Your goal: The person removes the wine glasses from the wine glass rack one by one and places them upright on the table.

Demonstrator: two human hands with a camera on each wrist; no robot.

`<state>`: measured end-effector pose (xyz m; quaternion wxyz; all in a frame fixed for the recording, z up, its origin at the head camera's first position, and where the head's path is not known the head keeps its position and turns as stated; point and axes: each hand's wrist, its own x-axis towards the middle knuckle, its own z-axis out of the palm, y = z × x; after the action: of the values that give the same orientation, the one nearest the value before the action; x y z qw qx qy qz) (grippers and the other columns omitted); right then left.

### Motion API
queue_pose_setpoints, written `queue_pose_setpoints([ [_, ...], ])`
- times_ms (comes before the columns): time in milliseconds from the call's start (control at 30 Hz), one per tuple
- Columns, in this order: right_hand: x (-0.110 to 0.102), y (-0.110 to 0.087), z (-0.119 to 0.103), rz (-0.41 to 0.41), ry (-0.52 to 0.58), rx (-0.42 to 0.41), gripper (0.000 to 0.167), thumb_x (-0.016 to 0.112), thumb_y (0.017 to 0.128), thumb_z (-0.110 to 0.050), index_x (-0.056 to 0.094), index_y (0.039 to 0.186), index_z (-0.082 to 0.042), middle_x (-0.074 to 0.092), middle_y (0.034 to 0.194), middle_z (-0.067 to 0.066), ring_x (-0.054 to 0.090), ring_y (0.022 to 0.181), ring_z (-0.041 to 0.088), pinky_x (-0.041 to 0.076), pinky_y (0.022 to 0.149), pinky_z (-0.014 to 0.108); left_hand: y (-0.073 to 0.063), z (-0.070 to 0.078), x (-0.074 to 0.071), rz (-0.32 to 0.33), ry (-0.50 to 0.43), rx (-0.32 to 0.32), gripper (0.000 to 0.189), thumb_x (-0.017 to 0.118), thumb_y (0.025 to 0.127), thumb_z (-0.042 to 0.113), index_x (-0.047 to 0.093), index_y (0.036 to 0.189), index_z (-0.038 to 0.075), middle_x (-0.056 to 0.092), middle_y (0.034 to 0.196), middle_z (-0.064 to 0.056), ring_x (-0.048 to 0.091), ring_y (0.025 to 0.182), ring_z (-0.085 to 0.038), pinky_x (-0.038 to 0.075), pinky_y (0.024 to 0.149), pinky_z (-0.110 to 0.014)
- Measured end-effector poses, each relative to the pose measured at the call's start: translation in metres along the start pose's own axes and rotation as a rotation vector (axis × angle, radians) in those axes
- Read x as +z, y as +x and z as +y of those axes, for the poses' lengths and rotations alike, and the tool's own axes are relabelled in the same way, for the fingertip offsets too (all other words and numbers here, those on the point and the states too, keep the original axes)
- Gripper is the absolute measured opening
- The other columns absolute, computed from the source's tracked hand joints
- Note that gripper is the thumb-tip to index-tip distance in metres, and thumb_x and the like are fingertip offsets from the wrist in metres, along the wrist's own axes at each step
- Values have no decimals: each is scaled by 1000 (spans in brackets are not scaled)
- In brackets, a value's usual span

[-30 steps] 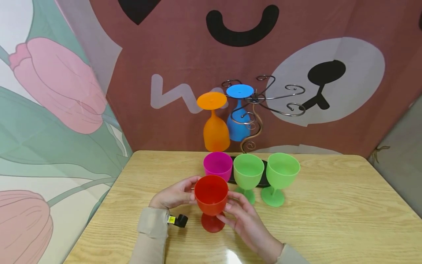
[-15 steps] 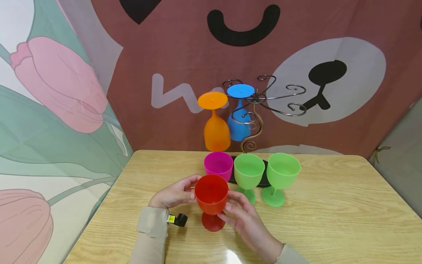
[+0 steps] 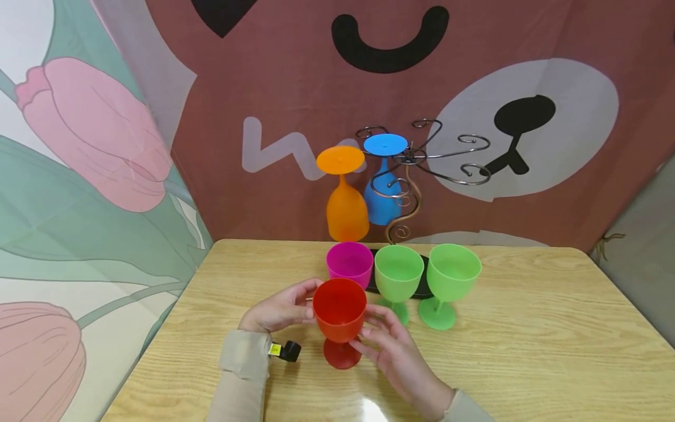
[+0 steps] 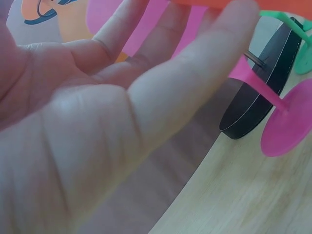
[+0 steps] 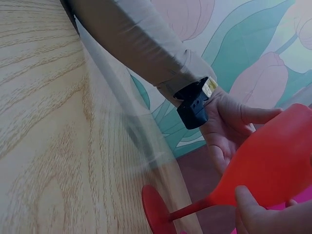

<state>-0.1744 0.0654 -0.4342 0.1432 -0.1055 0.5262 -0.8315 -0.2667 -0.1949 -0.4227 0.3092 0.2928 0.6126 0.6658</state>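
Note:
In the head view a red plastic goblet (image 3: 340, 319) stands upright at the middle front, between both hands. My left hand (image 3: 280, 308) holds the bowl from the left, with the thumb at its near side. My right hand (image 3: 392, 351) holds it from the right, thumb low near the stem. The right wrist view shows the goblet's bowl (image 5: 268, 161), with the foot at or close to the tabletop; I cannot tell if they touch. Just behind are a magenta goblet (image 3: 349, 264) and two green goblets, one in the middle (image 3: 398, 275) and one at right (image 3: 452, 272).
A curled metal glass rack (image 3: 410, 199) stands behind on a black base (image 3: 423, 287). An orange goblet (image 3: 346, 211) and a blue goblet (image 3: 384, 202) hang upside down from its left arms. The wooden table (image 3: 527, 328) ends at a printed cloth backdrop (image 3: 285, 88).
Almost nothing differs. The view shifts very slightly, and both hands keep holding the red goblet in the same spot.

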Motion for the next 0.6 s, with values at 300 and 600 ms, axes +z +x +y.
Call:
queue_pose_setpoints([
  [300,1,0,-1,49,-30,-2,49,55,97,-4,35,141,3,43,142,23,59,120,24,51,102,43,2,2,3,4,4,-5,47,69,95,19,49,137,7,59,134,-12,58,119,-30,54,99,-46],
  [600,3,-3,-8,101,-63,-5,42,56,98,-6,42,137,3,52,134,16,61,116,26,53,99,44,-1,2,0,40,24,-15,44,69,97,27,52,132,7,57,132,-13,59,119,-30,55,97,-45],
])
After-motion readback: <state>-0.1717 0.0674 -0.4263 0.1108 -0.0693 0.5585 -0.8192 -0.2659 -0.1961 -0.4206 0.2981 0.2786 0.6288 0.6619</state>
